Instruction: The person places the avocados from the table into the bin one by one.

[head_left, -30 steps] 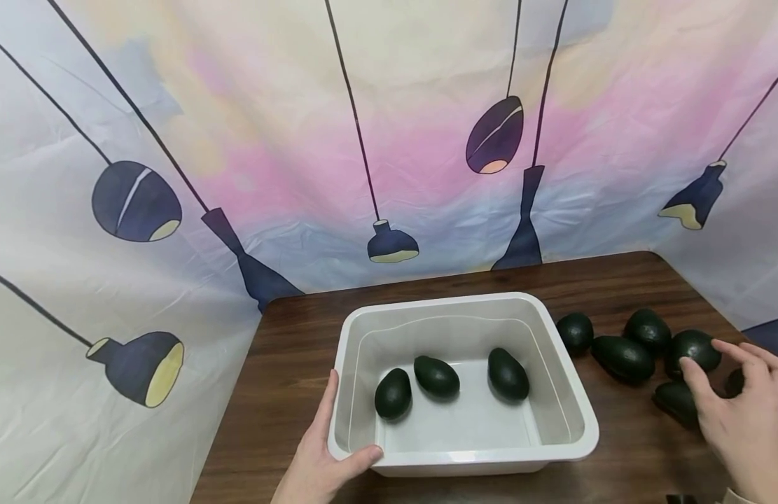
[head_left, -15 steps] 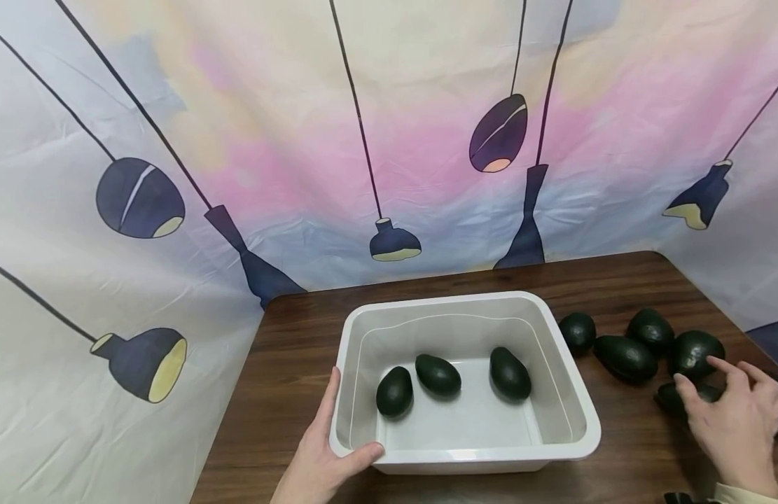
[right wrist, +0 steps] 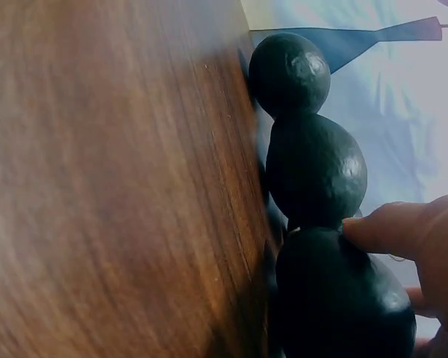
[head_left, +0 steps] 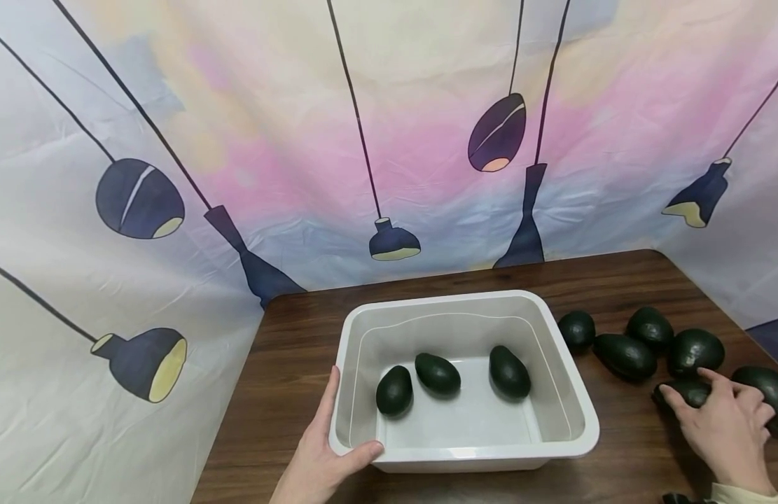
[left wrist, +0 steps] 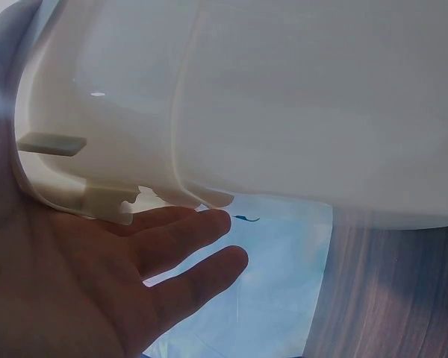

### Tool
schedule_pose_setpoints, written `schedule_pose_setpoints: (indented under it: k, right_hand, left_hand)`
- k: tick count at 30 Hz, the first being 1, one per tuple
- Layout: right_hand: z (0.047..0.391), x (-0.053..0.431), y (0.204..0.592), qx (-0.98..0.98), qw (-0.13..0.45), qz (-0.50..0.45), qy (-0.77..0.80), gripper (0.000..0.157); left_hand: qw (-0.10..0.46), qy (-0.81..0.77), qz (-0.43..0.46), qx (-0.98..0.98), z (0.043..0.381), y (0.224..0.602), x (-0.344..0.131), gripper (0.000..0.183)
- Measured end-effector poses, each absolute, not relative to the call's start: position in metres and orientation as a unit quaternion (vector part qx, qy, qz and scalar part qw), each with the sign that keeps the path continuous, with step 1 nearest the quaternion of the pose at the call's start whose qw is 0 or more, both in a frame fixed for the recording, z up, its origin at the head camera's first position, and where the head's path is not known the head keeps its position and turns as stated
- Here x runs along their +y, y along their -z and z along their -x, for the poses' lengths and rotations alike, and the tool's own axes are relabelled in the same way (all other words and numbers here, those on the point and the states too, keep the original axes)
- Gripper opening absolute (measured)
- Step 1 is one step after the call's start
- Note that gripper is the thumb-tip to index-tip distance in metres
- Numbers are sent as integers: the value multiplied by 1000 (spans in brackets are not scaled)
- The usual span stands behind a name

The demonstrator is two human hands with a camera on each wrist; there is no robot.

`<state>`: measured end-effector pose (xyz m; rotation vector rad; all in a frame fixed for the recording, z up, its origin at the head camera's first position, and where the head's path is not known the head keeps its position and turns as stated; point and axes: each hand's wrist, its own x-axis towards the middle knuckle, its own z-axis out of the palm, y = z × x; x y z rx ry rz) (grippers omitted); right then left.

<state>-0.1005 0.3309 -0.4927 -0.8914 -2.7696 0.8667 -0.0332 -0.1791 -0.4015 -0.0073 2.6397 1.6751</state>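
A white plastic bin (head_left: 464, 458) stands on the table, with three dark green avocados (head_left: 438, 374) lying apart on its floor. My left hand (head_left: 316, 448) rests at the bin's near left corner, thumb over the front rim and fingers along the outer side. In the left wrist view those fingers (left wrist: 187, 291) extend loosely below the bin wall (left wrist: 321, 112). To the right of the bin, my right hand (head_left: 725, 423) grips a dark green avocado (head_left: 692, 393) between thumb and fingers. The right wrist view shows the thumb touching this avocado (right wrist: 336, 298); most other fingers are hidden.
Several more avocados (head_left: 624, 357) cluster right of the bin, some touching. Another avocado (head_left: 767, 393) lies beside my right hand near the table's right edge. A patterned cloth (head_left: 269, 105) hangs behind the wooden table (head_left: 288, 336). A small dark object (head_left: 676, 498) shows at the bottom edge.
My right hand has shifted slightly left and closed in on the near avocado. The rightmost avocado, mostly covered before, now shows farther right. My left hand and the bin have stayed put.
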Motion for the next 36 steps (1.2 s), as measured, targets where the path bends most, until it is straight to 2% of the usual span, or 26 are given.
schedule_pose_setpoints:
  k: [8,16,26,32,36]
  right_hand:
    - [94,330,493,-922,39,269,-277,80]
    - [93,329,496,-917,43,279,-281,77]
    - [88,331,491,-916,82,276,-281,81]
    - [83,331,476,-909,83,279,-299,89]
    - [79,326,462,-907,111,264,-310,86]
  left_hand:
    - [8,-534,3,845,33,402,-180,110]
    - [10,-528,6,849,34,402,-180,109]
    - [20,-532,14,846,34,400,-179,110]
    - [24,-530,15,848,35,400,-179,109]
    - [23,-522,17,853,35,400,-179,109]
